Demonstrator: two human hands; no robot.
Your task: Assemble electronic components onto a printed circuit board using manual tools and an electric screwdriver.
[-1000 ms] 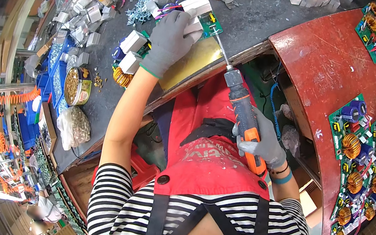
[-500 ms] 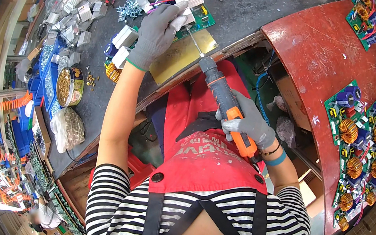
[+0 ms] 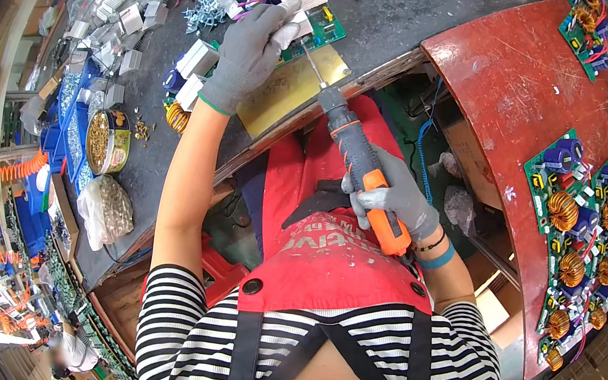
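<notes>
The right hand (image 3: 402,198) clasped a power screwdriver (image 3: 356,152), bit (image 3: 313,62) at the circuit board (image 3: 333,33). The left hand (image 3: 245,61) curled over the board, grip unclear.

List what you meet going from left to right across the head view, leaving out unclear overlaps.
Orange coiled hose → round tin → gold-coloured coil → left hand → right hand, gripping a power screwdriver → circuit boards.
</notes>
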